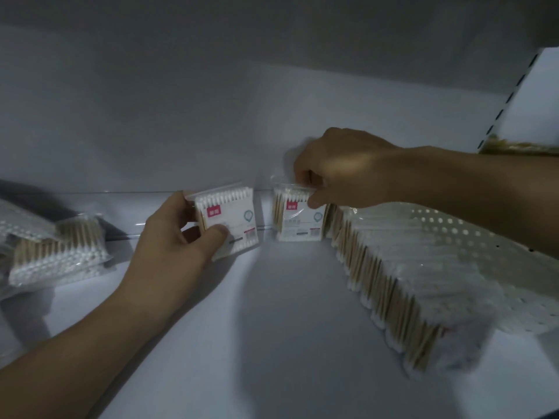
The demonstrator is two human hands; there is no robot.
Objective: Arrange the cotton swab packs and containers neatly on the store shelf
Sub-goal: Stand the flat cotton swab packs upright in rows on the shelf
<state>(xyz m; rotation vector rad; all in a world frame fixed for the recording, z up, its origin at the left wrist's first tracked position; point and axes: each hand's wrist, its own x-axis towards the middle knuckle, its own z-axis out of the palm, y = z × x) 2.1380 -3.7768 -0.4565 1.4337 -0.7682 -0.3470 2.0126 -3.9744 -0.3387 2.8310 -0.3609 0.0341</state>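
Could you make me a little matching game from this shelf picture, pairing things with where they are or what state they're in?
Things:
1. left hand
2. right hand
3. long row of packs
4. loose packs

States:
A. lying jumbled at far left
B. pinching the top of an upright pack at the back
C. standing on edge, at the right
D. holding a tilted pack

Pairs: 1-D, 2-B, 3-C, 4-A

Bare forearms, left hand (172, 237), right hand (341, 170), no sleeves.

Left hand (178, 237): enters from 7 o'clock, fingers curled, thumb pressed forward in a grip.
Right hand (338, 170): enters from 3 o'clock, fingertips pinched downward.
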